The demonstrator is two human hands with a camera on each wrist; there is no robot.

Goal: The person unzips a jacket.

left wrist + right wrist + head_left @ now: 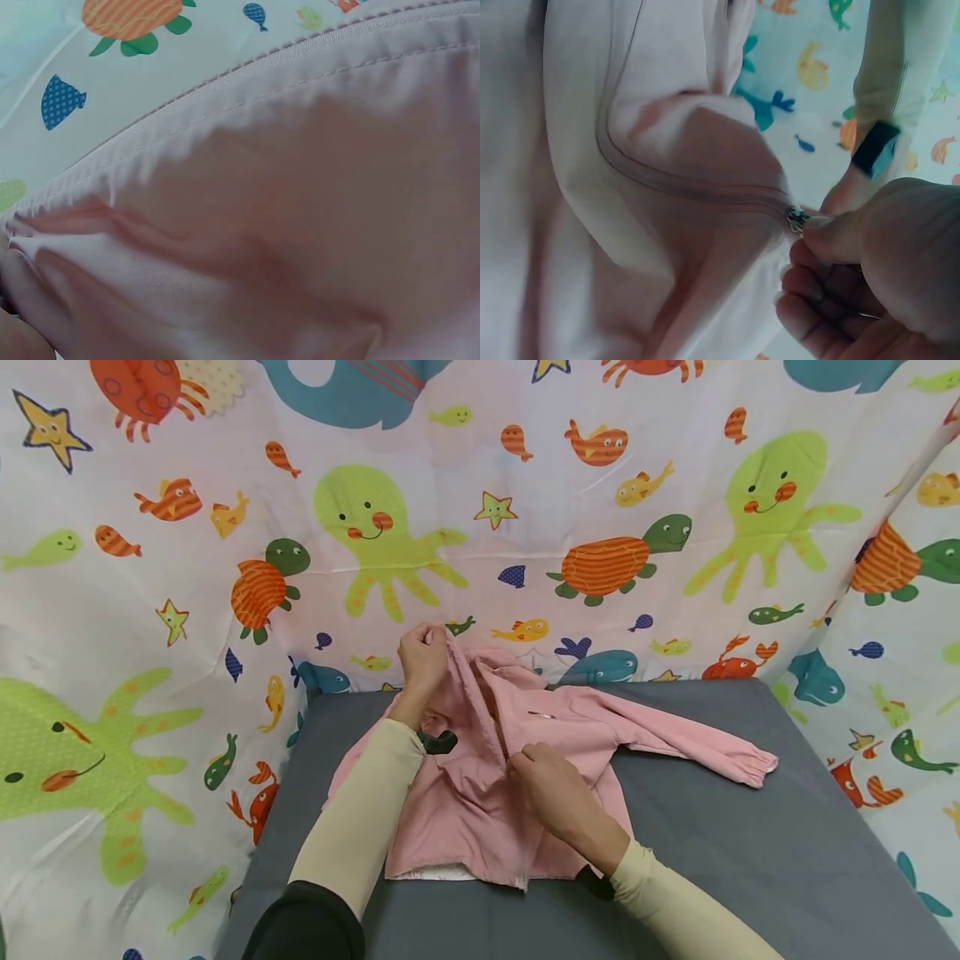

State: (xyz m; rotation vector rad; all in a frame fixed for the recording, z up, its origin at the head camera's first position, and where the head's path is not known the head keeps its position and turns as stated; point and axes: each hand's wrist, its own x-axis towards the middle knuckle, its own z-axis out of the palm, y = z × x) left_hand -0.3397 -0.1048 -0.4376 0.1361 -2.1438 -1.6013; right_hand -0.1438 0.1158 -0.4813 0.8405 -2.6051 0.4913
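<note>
A pink zip jacket (457, 835) lies on the grey table, its front partly unzipped at the top. High on one front edge, near the collar, my left hand (423, 662) grips the fabric and holds it raised. Lower down the front, my right hand (555, 789) pinches the zipper pull (796, 219) between thumb and forefinger. Zipper tape (682, 186) curves away from that pull in the right wrist view. Raised jacket fabric (315, 195) with a stitched edge fills most of the left wrist view, with only a bit of the left hand showing at the lower left.
One jacket sleeve (690, 747) stretches out to the right across the grey table (720, 843). Behind and at both sides hangs a white curtain (480, 552) printed with sea animals. Dark bands (437, 742) sit around the wrists.
</note>
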